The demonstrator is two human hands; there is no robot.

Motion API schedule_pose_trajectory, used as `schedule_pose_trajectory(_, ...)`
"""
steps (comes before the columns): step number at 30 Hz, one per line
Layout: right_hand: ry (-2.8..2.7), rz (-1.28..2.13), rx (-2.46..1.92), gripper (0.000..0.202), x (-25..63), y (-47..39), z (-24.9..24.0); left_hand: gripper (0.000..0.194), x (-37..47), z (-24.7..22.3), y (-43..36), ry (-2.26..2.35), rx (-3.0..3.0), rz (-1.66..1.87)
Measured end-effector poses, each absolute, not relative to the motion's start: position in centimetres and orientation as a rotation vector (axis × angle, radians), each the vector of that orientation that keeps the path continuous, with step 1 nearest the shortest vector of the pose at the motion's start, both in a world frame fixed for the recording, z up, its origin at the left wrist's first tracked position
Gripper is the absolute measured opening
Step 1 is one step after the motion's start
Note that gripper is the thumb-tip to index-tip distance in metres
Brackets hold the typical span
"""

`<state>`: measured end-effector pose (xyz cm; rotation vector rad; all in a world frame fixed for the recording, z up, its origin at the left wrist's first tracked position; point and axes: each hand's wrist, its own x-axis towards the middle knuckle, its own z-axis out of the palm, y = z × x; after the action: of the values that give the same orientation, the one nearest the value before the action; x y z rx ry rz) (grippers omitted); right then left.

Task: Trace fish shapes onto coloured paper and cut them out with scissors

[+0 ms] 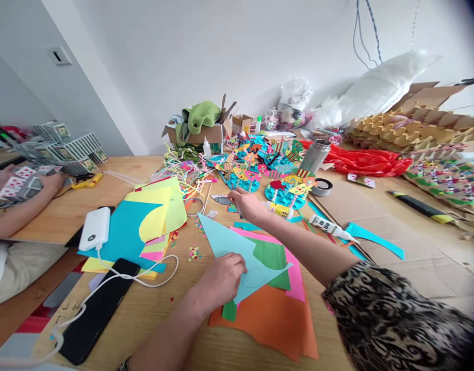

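Note:
My left hand [225, 278] has its fingers curled down on a light blue sheet of paper [225, 239], gripping it near its lower left edge. An oval is drawn in pencil on that sheet. Beneath it lie green paper [273, 257], pink paper [296, 273] and orange paper [267, 319]. Farther off, my right hand [246, 203] is closed with its fingertips pointing down; a slim greyish thing shows under them, too hidden to name. Just left of those fingertips lies a grey fish cutout [221, 200], with a small pale fish cutout [211, 214] nearby.
Coloured sheets [124, 221], a power bank [95, 228] and a phone [101, 309] lie left. Behind stand blue decorations with paper fish [287, 193] and a steel bottle [316, 157]. A glue bottle [329, 226] and a cutter [420, 206] lie right. Another person's hands [51, 183] hold cards.

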<state>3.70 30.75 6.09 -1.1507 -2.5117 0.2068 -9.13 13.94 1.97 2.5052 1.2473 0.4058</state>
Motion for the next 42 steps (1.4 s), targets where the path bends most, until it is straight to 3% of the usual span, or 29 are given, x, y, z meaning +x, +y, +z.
schedule_pose_trajectory(10,-2.626,0.172,-1.224,0.025,1.8,33.0,6.0,0.029,-9.1,2.6,13.8,1.240,2.546,0.302)
schedule_pose_trajectory(16,-2.722,0.157,-1.113,0.022,10.7,23.5,8.4,0.029,-9.0,2.7,13.6,1.217,2.554,0.356)
schedule_pose_trajectory(22,-2.855,-0.136,-1.220,0.029,18.7,12.5,5.1,0.031,-9.4,2.7,14.0,1.250,2.505,0.600)
schedule_pose_trajectory(27,-2.806,-0.295,-1.397,0.040,20.0,10.5,3.6,0.028,-10.2,3.1,14.7,1.535,2.411,0.764)
schedule_pose_trajectory(30,-2.763,-0.229,-1.415,0.040,19.0,11.4,4.5,0.028,-10.6,3.0,14.9,1.704,2.280,0.790)
schedule_pose_trajectory(36,-2.756,0.226,-1.251,0.012,15.5,14.8,5.6,0.024,-11.2,2.5,15.2,1.856,2.089,0.702)
schedule_pose_trajectory(42,-2.783,0.451,-1.374,0.012,14.6,17.0,3.4,0.022,-11.2,2.0,15.3,1.841,2.043,0.699)
